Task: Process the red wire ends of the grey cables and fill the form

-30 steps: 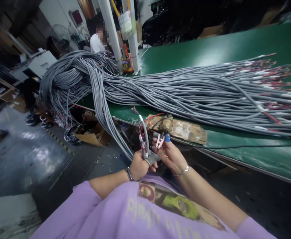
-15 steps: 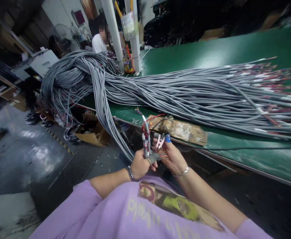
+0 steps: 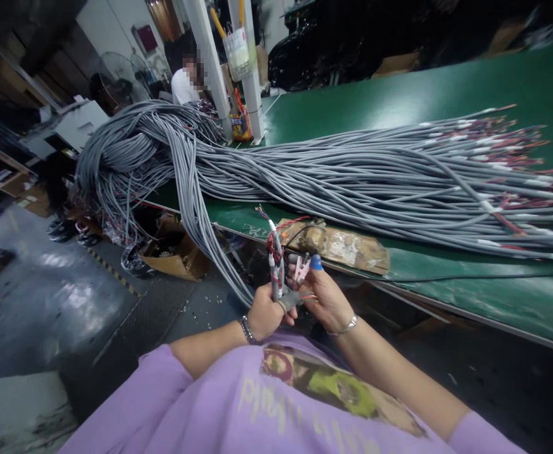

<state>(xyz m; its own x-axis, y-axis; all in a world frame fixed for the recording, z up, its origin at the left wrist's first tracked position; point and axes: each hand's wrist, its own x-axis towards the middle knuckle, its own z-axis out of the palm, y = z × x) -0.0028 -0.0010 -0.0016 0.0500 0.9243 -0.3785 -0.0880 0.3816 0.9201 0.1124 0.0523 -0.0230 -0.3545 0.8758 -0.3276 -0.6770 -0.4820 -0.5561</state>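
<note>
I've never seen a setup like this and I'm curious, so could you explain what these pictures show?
There's no machine here: these are a person's own two hands, seen by a camera worn on the head, looking forward and down. The left hand grips a bunch of gray cable ends. The right hand holds a small pink clip-like thing. On the green table lie many long gray cables and, near the closest edge, a worn brown board.

Counter (image 3: 446, 88), smooth and glossy; upon it, matt, plastic-looking cables (image 3: 328, 165); at its near edge, a rough wooden board (image 3: 354, 248).
</note>
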